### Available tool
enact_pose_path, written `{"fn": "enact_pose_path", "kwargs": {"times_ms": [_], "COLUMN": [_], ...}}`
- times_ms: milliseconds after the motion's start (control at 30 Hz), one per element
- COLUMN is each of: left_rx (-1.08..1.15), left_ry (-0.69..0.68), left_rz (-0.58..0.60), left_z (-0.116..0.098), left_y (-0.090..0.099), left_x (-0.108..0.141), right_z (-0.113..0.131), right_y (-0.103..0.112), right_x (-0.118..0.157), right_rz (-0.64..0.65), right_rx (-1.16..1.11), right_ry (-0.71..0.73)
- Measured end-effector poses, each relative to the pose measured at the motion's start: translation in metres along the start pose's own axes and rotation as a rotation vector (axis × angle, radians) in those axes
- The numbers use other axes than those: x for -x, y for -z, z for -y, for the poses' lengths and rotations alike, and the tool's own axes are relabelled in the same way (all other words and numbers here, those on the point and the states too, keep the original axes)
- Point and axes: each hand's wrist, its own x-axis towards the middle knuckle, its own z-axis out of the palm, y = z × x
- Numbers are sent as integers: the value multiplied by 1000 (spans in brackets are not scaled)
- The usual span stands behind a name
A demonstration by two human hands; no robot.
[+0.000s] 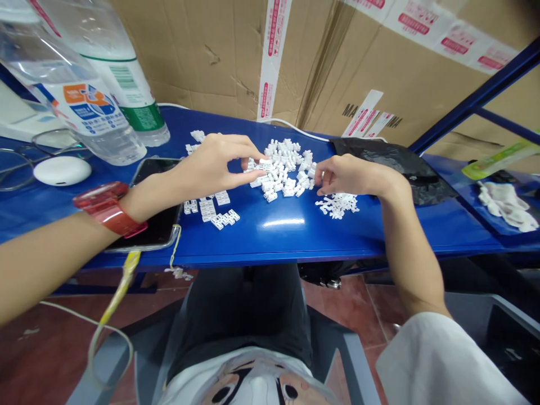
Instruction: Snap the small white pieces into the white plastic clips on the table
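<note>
My left hand [217, 160], with a red watch [113, 208] on its wrist, reaches over the left edge of a heap of small white plastic pieces [284, 157]. White pieces show between its thumb and fingertips; it seems to pinch one. At the heap's right side, my right hand [343, 174] has its fingers curled inward, and what they hold, if anything, is hidden. Just below it lies a smaller pile of thin white plastic parts [337, 206]. Left of the heap, several white pieces [208, 210] lie in short rows, partly behind my left forearm.
A phone [156, 219] lies under my left forearm on the blue table [270, 242]. Two water bottles [88, 112], a white earphone case [62, 170] and glasses [17, 166] are at left. A black plastic bag [392, 163] lies at right. Cardboard boxes [228, 56] stand behind.
</note>
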Motion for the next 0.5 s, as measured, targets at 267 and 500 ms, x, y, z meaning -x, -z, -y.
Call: {"fn": "enact_pose_path", "kwargs": {"times_ms": [267, 500], "left_rx": [-33, -35], "left_ry": [38, 82], "left_rz": [95, 110], "left_z": [-1, -6], "left_y": [2, 3], "left_x": [0, -1], "right_z": [16, 21], "right_y": [-8, -10], "right_x": [-6, -5], "right_rz": [-118, -139], "right_rx": [98, 167], "right_ry": [4, 4]}}
